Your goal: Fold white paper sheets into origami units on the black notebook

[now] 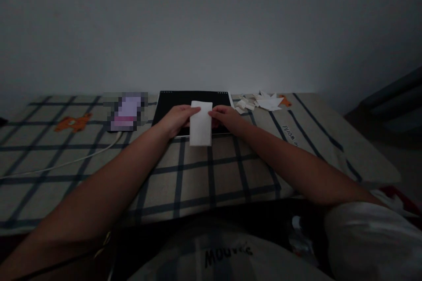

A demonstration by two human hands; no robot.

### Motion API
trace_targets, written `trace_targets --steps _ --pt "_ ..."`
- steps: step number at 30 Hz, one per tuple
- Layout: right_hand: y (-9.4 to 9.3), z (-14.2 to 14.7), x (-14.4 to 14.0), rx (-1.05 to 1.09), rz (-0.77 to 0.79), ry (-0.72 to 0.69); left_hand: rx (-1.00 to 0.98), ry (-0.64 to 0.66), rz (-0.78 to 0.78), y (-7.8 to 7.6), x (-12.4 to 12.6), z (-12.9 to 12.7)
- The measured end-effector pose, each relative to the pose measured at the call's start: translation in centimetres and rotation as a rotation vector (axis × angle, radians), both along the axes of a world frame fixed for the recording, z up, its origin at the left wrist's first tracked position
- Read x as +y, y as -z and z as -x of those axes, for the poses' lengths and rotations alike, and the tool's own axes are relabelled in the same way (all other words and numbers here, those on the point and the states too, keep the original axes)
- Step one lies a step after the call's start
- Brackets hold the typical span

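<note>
A white rectangular sheet of paper (201, 124) lies partly on a black flat board (171, 102) and partly on the checked cloth. My left hand (176, 119) grips its left edge and my right hand (227, 117) grips its right edge. Both hands rest on the board with the fingers on the paper.
The checked cloth (211, 171) covers the surface up to a plain wall. A pile of folded white paper pieces (260, 102) sits at the back right. A blurred phone-like object (127, 112) with a white cable (66, 162) lies back left.
</note>
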State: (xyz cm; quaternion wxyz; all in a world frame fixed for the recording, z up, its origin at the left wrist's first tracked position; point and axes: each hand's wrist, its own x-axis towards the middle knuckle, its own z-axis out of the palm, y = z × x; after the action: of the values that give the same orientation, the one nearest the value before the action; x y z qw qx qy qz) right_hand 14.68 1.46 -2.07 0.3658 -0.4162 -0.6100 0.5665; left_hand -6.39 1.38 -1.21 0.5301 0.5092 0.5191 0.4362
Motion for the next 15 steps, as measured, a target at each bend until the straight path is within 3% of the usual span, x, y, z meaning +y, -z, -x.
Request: trace_targets --steps 4,15 --pt "0.0 0.3 0.1 0.042 0.044 0.032 -0.067 -0.037 0.062 0.1 -0.1 -0.2" --pt "0.2 -0.3 -0.2 0.063 -0.019 0.003 -0.172 -0.117 -0.063 0.4 -2.1 -0.3"
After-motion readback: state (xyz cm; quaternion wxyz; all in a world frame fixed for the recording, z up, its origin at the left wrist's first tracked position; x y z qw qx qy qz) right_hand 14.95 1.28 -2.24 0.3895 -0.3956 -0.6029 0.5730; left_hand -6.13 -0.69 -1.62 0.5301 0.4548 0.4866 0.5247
